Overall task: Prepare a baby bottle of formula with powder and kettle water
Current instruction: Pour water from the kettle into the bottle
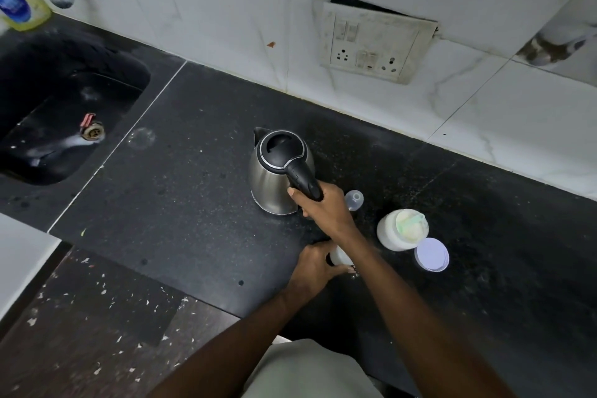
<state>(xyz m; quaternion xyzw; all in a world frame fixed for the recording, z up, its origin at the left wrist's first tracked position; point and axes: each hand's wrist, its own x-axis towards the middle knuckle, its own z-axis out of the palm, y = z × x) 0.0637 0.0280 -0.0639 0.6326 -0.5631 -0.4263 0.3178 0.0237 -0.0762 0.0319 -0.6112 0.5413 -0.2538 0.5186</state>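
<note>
Bottle (339, 257): upright near the front edge of the desk (193, 203), gripped by the left hand (311, 271), mostly hidden under the right forearm. Right hand (319, 207): closed around the black handle of the steel kettle (279, 171), which stands upright. Open powder jar (400, 229) with scoop and its lid (432, 254) sit right of the hands; teat (354, 199) lies beside the kettle
</note>
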